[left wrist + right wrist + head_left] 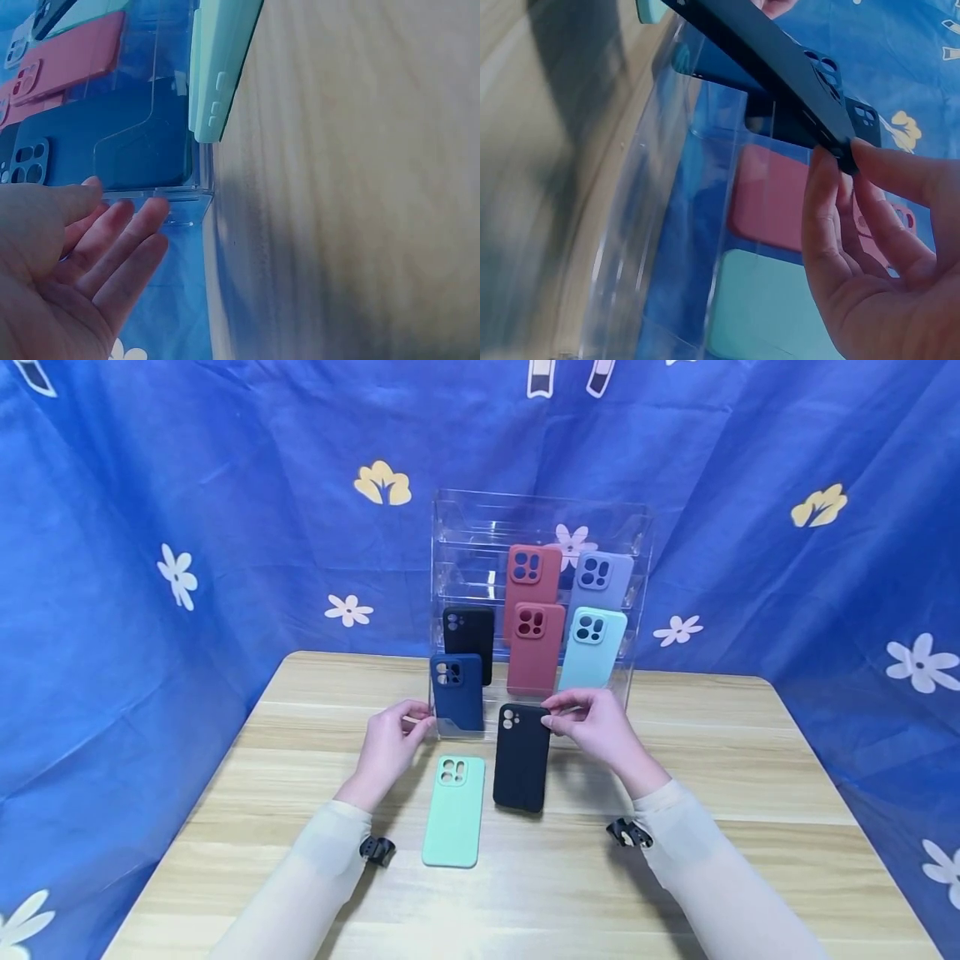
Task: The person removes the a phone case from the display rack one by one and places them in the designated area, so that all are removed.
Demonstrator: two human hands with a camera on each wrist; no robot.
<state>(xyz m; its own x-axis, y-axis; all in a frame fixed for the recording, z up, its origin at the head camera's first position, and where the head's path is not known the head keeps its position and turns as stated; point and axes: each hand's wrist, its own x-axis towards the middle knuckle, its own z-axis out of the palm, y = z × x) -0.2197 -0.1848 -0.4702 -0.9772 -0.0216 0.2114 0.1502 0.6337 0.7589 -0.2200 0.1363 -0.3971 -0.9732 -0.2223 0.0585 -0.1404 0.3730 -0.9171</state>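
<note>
A: What's each hand doing?

B: Right hand (pixel 596 727) pinches top edge of a black phone case (pixel 521 756) btwn thumb and fingers; case tilts up, lower end on the table (pixel 712 793), just left of that hand. Left hand (pixel 390 745), fingers straight and relaxed, touches front left corner of a clear acrylic rack (pixel 637 539).

A: Anything nearby?

B: Mint phone case (pixel 453 810) lies flat btwn both hands, nearer the wrists. Navy case (pixel 457 689) stands in rack by left fingertips; red, lilac, aqua cases behind.

Left hand (pixel 387 745) open, fingers straight, right hand (pixel 592 722) pinching, fingers curled
</note>
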